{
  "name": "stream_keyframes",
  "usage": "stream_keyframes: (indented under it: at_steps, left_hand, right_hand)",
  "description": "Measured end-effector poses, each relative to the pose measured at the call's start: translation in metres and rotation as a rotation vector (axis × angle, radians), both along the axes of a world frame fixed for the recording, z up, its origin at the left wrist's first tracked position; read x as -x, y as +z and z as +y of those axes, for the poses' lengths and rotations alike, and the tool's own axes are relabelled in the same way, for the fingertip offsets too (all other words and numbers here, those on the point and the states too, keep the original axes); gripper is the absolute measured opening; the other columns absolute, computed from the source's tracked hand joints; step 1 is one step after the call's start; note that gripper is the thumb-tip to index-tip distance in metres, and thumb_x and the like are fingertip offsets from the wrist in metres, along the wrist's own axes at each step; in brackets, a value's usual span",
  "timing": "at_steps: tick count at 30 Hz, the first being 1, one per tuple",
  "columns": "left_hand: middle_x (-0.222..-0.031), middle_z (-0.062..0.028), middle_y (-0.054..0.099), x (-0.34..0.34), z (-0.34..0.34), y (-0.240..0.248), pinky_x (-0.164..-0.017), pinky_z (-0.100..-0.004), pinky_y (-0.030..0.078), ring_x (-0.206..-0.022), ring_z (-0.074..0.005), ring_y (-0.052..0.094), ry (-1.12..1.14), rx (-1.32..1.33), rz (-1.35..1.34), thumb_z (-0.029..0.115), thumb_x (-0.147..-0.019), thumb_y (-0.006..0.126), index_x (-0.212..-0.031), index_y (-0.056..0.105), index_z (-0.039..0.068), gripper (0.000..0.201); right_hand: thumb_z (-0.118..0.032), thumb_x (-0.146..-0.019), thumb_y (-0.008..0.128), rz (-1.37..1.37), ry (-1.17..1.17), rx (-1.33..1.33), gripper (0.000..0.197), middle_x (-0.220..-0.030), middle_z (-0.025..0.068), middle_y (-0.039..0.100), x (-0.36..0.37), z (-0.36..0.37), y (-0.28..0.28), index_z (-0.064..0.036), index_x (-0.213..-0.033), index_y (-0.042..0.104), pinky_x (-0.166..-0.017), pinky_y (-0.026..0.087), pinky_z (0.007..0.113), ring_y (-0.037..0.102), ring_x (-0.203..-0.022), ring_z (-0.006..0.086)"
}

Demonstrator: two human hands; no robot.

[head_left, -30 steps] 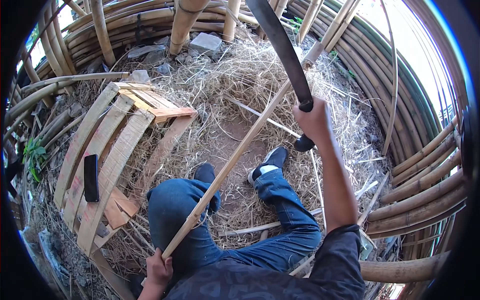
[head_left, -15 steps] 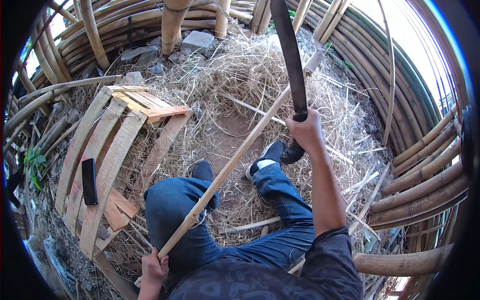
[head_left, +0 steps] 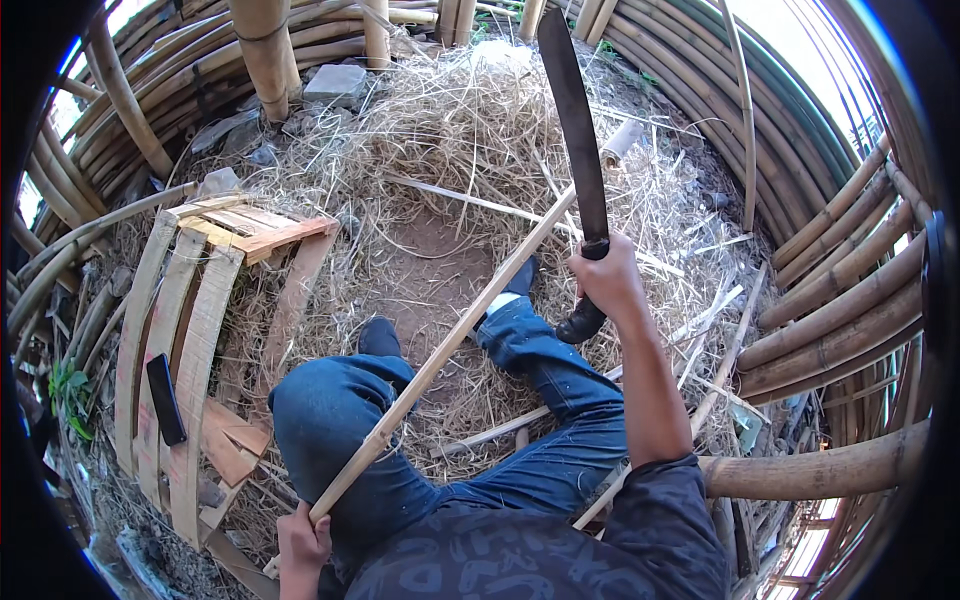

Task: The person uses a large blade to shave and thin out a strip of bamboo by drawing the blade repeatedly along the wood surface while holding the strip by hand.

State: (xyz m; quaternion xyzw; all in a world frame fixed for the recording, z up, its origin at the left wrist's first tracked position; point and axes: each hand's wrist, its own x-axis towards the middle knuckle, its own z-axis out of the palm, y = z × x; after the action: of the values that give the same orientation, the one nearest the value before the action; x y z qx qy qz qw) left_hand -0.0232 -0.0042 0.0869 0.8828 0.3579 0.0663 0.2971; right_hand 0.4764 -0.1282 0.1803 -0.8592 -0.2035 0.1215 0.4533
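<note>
Left hand clenching bamboo strip, right hand clenching machete, amid straw, beside slatted bamboo bench.

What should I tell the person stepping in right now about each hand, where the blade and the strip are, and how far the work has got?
Right hand: shut on the handle of the long dark blade, raised, tip pointing away.
Left hand: shut on the near end of the bamboo strip, which slants across the knees toward the straw.
Blade and strip look apart at the grip; higher up they cross in view, contact unclear.
Done: cannot tell; no fresh cut shows.
Left: likely the stroke on the strip.
Nearby: slatted bamboo bench.
</note>
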Motion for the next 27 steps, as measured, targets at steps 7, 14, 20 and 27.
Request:
stream_keyframes:
  at_steps: [7, 14, 20, 27]
  left_hand:
    - [-0.058, -0.024, 0.055, -0.004, 0.005, 0.011, -0.05, -0.05, 0.044, -0.056, -0.0454, 0.057, -0.059, -0.049, 0.055, 0.009, -0.078, 0.052, -0.081, 0.057, -0.004, 0.013]
    - [-0.053, -0.0224, 0.049, 0.003, 0.001, -0.011, -0.048, -0.0483, 0.041, -0.053, -0.0453, 0.054, -0.017, -0.052, 0.004, 0.046, -0.093, 0.048, -0.074, 0.052, -0.002, 0.052]
    - [-0.052, -0.0224, 0.048, 0.003, 0.0, -0.003, -0.047, -0.0489, 0.04, -0.053, -0.0459, 0.053, 0.039, -0.038, -0.013, 0.046, -0.094, 0.047, -0.071, 0.05, -0.001, 0.053]
    - [-0.052, -0.022, 0.047, -0.006, -0.002, 0.008, -0.048, -0.0491, 0.04, -0.053, -0.0453, 0.053, 0.016, -0.119, -0.024, 0.044, -0.094, 0.047, -0.069, 0.048, 0.0, 0.051]
  right_hand:
    - [-0.006, -0.076, 0.07, 0.146, 0.04, -0.054, 0.017, -0.056, 0.0034, 0.054, -0.021, -0.021, -0.003, -0.0017, -0.072, 0.055, -0.042, 0.044, 0.028, 0.054, -0.044, 0.0117]
    - [-0.004, -0.074, 0.063, -0.146, 0.008, 0.093, 0.01, -0.058, 0.0054, 0.056, -0.035, -0.025, 0.004, 0.0029, -0.072, 0.056, -0.047, 0.044, 0.031, 0.056, -0.05, 0.0136]
    - [-0.007, -0.071, 0.064, -0.059, 0.055, 0.064, 0.012, -0.06, 0.0057, 0.057, -0.03, -0.021, -0.015, 0.0025, -0.073, 0.057, -0.049, 0.042, 0.031, 0.054, -0.052, 0.0142]
    - [-0.001, -0.072, 0.064, -0.261, 0.088, 0.191, 0.009, -0.06, 0.0046, 0.056, -0.012, -0.013, 0.001, 0.0012, -0.071, 0.055, -0.049, 0.044, 0.029, 0.055, -0.053, 0.0115]
